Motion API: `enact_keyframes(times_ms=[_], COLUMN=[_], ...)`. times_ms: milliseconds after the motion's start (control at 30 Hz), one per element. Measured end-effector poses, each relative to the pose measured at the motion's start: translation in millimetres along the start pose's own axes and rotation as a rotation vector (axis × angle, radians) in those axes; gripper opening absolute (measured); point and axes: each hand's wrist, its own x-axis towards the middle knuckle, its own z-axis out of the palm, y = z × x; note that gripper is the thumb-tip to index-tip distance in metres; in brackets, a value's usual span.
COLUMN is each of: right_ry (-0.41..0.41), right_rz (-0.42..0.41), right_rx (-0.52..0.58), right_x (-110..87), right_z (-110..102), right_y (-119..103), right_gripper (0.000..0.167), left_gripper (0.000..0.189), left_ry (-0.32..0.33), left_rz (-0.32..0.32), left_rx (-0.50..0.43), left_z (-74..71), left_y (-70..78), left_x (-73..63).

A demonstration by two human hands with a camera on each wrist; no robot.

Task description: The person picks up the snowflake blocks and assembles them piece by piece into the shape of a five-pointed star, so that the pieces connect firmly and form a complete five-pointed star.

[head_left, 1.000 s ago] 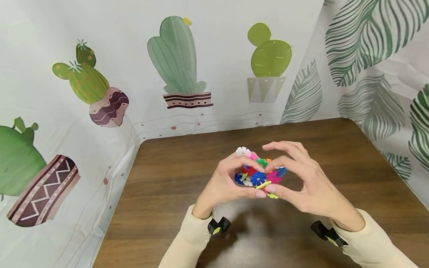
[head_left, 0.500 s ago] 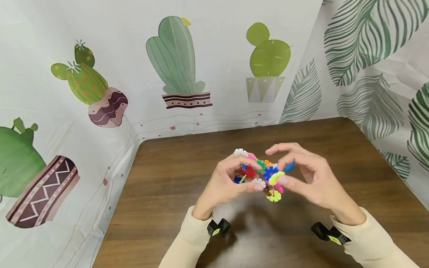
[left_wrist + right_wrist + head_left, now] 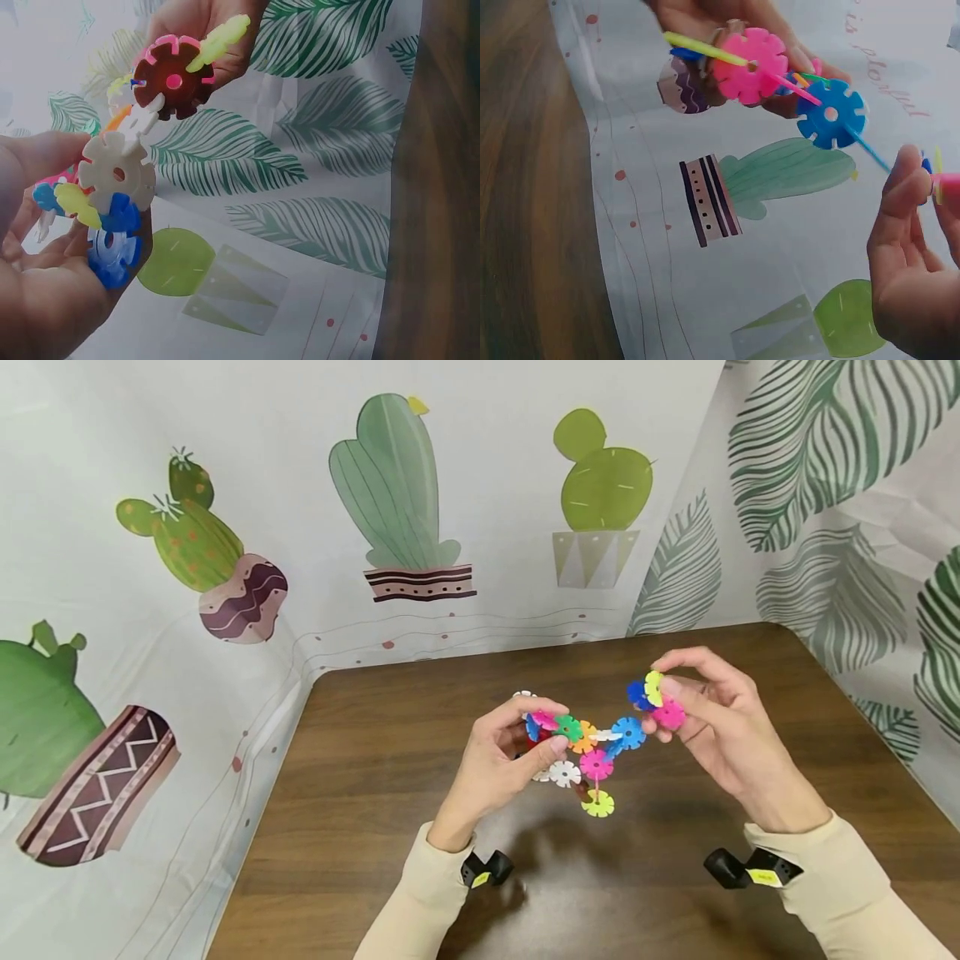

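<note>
A linked chain of toothed plastic snowflake discs (image 3: 596, 765), in pink, blue, orange, white and yellow-green, hangs above the table. My left hand (image 3: 491, 768) pinches it near a green disc (image 3: 567, 728), with more discs partly hidden behind the fingers. To the right, my right hand (image 3: 731, 739) pinches a small cluster of snowflake discs (image 3: 669, 713) in yellow-green, dark blue and pink. A light blue disc (image 3: 628, 732) lies just left of that cluster; I cannot tell whether the two are joined. In the left wrist view, a dark brown disc (image 3: 172, 94) and white discs (image 3: 116, 172) show up close.
Below the hands is a dark brown wooden table (image 3: 375, 793). A white cloth printed with cacti and leaves (image 3: 510, 485) hangs behind and beside it. Black wrist cameras (image 3: 752, 868) sit on both wrists.
My right hand has moved right and up, carrying the yellow-green, dark blue and pink discs away from the left hand. The left hand has shifted its fingers onto the green disc.
</note>
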Motion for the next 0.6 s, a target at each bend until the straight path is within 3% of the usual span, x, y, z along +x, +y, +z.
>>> enact_keyframes(times_ms=[167, 233, 467, 600], right_ry=[-0.150, -0.187, -0.058, -0.073], right_rz=[0.064, 0.094, 0.223, 0.163], right_rx=[0.163, 0.169, -0.283, -0.401], right_x=[2.0, 1.8, -3.2, -3.7], right_z=[-9, -11, 0, 7], right_y=[-2, -2, -12, -9], right_gripper=[0.047, 0.048, 0.047, 0.037], left_gripper=[0.033, 0.034, 0.033, 0.032], left_ry=[-0.027, -0.034, -0.065, -0.083], left_rz=[-0.024, -0.035, -0.009, 0.003], left_rx=[-0.028, -0.021, -0.035, -0.060], left_z=[-0.3, 0.1, 3.0, 4.9], left_y=[0.0, 0.1, -0.9, -1.1], left_x=[-0.5, 0.1, 2.0, 1.5])
